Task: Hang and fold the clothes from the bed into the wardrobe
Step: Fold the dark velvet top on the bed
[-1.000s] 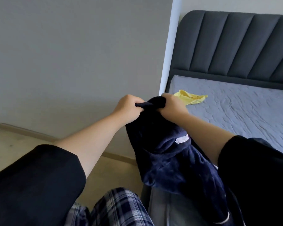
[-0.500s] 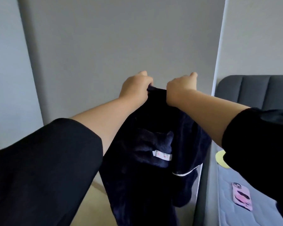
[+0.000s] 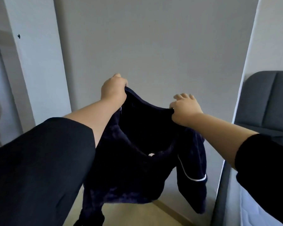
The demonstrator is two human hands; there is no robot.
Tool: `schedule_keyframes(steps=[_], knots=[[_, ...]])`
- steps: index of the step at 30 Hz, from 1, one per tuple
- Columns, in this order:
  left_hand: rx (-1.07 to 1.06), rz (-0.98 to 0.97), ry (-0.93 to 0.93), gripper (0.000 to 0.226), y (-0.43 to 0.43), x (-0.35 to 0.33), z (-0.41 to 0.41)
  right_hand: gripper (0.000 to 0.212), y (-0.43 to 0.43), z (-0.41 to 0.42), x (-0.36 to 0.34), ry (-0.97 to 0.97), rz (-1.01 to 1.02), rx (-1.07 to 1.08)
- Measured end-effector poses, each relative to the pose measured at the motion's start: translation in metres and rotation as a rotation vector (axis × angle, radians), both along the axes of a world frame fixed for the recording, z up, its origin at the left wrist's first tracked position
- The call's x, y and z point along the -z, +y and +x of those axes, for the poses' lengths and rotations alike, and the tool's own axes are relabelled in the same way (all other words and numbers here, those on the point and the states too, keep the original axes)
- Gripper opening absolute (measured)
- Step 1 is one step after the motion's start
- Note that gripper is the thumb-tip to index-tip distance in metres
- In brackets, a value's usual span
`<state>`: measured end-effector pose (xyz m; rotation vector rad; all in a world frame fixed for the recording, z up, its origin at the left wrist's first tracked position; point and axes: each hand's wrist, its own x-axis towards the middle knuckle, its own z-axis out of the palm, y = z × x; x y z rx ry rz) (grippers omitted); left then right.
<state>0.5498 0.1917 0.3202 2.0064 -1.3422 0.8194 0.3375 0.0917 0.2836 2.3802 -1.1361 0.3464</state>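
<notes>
A dark navy fleece garment point(image 3: 137, 168) with thin white piping hangs in the air in front of me, its neck opening spread wide. My left hand point(image 3: 113, 90) grips the top edge on the left side. My right hand point(image 3: 185, 107) pinches the top edge on the right, with its fingers partly spread. The garment's lower part drops toward the floor, and a sleeve hangs at the right. The open wardrobe point(image 3: 0, 62) shows at the far left edge.
A white wardrobe panel point(image 3: 38, 62) stands at the left. A grey wall point(image 3: 153, 46) fills the middle. The bed's dark grey padded headboard point(image 3: 268, 101) and a strip of mattress point(image 3: 252, 209) lie at the right. Beige floor point(image 3: 137, 214) shows below.
My hands have moved apart, spreading the garment's top edge open. The view has turned left, so more of the wardrobe shows and less of the bed.
</notes>
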Motion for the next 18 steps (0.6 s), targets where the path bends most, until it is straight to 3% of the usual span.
schedule_keyframes(steps=[3, 5, 7, 8, 12, 15, 18], knots=[[-0.04, 0.097, -0.126, 0.033, 0.017, -0.006, 0.023, 0.007, 0.01, 0.027, -0.001, 0.05, 0.04, -0.022], [-0.055, 0.229, -0.286, 0.031, 0.027, -0.003, 0.032, 0.01, 0.012, 0.037, -0.002, 0.205, 0.205, 0.143], [-0.108, 0.325, -0.354, 0.027, 0.031, 0.008, 0.04, 0.02, 0.009, 0.041, -0.006, 0.214, 0.356, 0.304], [-0.17, 0.36, -0.288, 0.024, 0.033, 0.016, 0.044, 0.021, 0.007, 0.041, -0.006, 0.152, 0.363, 0.337], [-0.409, 0.473, 0.104, 0.013, 0.046, 0.05, 0.063, 0.007, 0.003, 0.026, 0.013, -0.149, 0.066, 0.246], [-0.456, 0.432, 0.241, 0.012, 0.046, 0.065, 0.076, 0.015, -0.008, 0.01, 0.029, -0.416, 0.206, 0.225], [-0.386, 0.185, 0.375, 0.014, 0.038, 0.065, 0.077, 0.015, -0.011, 0.007, 0.027, -0.712, 0.299, 0.043]])
